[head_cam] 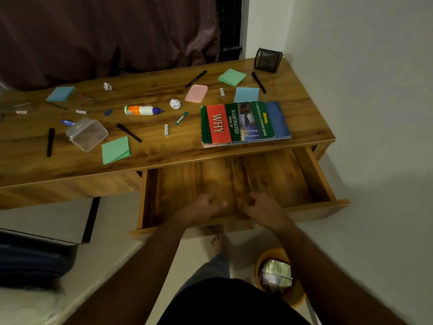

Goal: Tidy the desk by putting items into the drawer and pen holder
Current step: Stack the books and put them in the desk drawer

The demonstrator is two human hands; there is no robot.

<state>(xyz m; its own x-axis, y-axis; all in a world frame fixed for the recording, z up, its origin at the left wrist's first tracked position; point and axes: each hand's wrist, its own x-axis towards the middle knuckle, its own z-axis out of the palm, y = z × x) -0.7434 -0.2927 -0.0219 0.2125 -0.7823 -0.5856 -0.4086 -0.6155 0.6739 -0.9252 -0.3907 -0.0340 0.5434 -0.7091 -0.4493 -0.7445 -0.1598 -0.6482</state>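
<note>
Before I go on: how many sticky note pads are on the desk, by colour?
Green sticky note pads: 2
Blue sticky note pads: 2
Total: 4

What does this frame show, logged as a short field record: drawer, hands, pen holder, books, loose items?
drawer: drawer pulled open, nothing visible inside
hands: left hand and right hand over the drawer front, blurred, fingers curled; grip unclear
pen holder: black mesh pen holder at the desk's far right corner, looks empty
books: stack of books at the desk's near edge above the drawer
loose items: glue bottle, pink case, clear container, pens, sticky notes, crumpled paper
</note>
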